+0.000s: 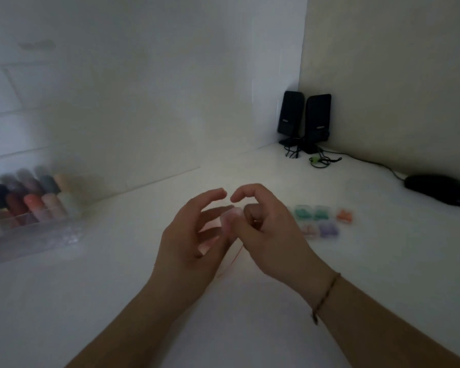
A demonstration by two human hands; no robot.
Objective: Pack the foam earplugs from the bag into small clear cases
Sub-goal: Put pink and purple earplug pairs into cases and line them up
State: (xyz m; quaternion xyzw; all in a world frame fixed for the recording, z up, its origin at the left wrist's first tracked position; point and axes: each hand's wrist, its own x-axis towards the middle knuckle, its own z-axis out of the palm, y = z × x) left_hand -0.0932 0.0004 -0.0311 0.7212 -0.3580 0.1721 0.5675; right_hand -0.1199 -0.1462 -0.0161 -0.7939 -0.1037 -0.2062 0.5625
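Both hands meet above the middle of the table [250,328]. Right hand [270,235] and left hand [189,243] each pinch a small clear case [230,217] between fingertips. Five filled cases [319,219] lie toward the right edge.

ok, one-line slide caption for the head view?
Both hands work a small clear case above the white desk, five packed cases lying beside them.

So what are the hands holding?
A small clear case, pinched at its edges between the left hand and right hand.
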